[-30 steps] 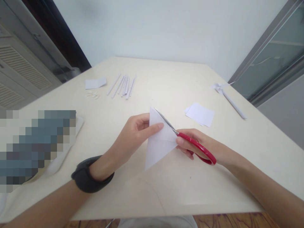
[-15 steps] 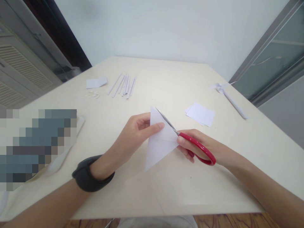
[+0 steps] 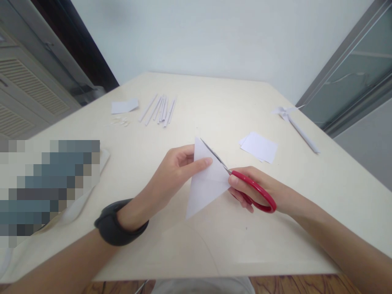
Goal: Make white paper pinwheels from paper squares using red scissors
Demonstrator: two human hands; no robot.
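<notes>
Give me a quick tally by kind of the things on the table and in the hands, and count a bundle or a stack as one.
Folded paper triangle, in the left hand: 1
Red-handled scissors, in the right hand: 1
Stack of paper squares: 1
Bundle of rolled paper sticks: 1
Paper pinwheel on a stick: 1
Loose paper sheet: 1
Cluster of small white bits: 1
Total: 7

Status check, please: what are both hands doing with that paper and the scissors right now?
Left hand pinches folded white paper triangle. Right hand grips red-handled scissors, blades along triangle's upper right edge. Loose paper squares lie beyond, apart from the cut.
</notes>
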